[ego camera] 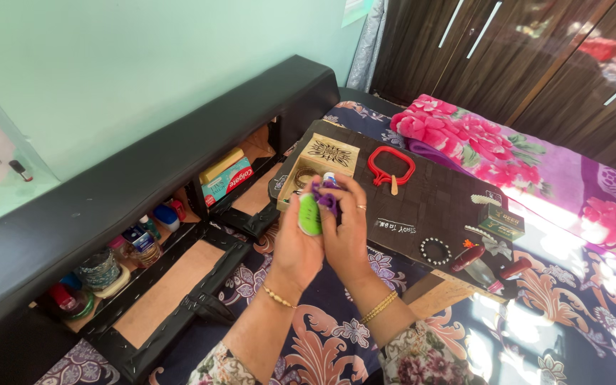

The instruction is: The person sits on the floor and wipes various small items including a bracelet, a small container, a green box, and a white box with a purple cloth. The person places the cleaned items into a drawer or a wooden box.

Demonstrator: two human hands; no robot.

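Nearest the camera, two forearms in floral sleeves reach out over a bedspread patterned in navy and orange (322, 342), each wrist wearing a thin gold bracelet. The left hand (295, 242) is closed around a small rounded lime-green plastic piece (309, 214), holding it upright. The right hand (346, 228), with a gold ring on one finger, pinches a bunch of purple soft material (328, 201) against the top of that green piece; whether the purple part is going on or coming off cannot be told. Both things sit between the two hands, raised above the bed, so the work on them looks to be in mid-course, not finished.

Just beyond lies a dark woven board serving as a tabletop (422, 207). On it rest a black-and-white beaded bracelet (435, 251), a dark red and silver tool (490, 267), a small green box (502, 222), a red cord loop (391, 165) and an open pale wooden box with a black carved pattern (319, 165), all untouched.

Further left, the black headboard storage compartment (180, 235) holds bangles, bottles and cartons. Beyond, a pink floral blanket (458, 135) lies before dark wooden wardrobe doors (522, 57).
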